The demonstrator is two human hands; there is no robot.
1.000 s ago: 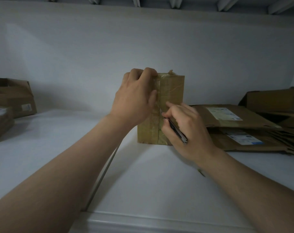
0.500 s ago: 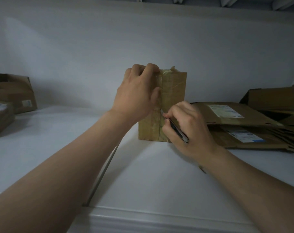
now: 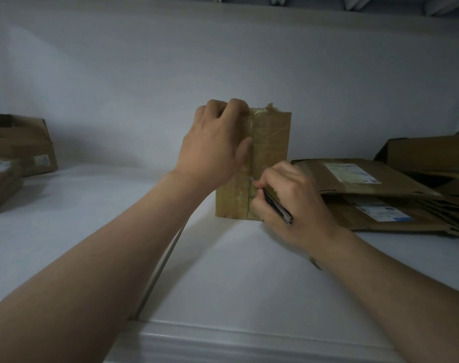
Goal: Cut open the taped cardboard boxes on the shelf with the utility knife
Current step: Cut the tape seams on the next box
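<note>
A small taped cardboard box (image 3: 270, 142) stands upright on the white shelf (image 3: 223, 271), its front face wrapped in glossy tape with a vertical seam down the middle. My left hand (image 3: 215, 148) grips the box's top left edge, thumb pressed by the seam. My right hand (image 3: 294, 203) holds a dark utility knife (image 3: 277, 206) like a pen. The blade tip touches the seam about two thirds of the way down the front face.
Flattened, opened boxes with white labels (image 3: 380, 195) lie piled at the right. Two more boxes (image 3: 16, 150) sit at the far left. A white wall closes the back. The shelf's front lip (image 3: 249, 339) runs below my arms.
My right hand has drawn the knife downward along the seam over the last second. The left hand keeps its hold on the box top.
</note>
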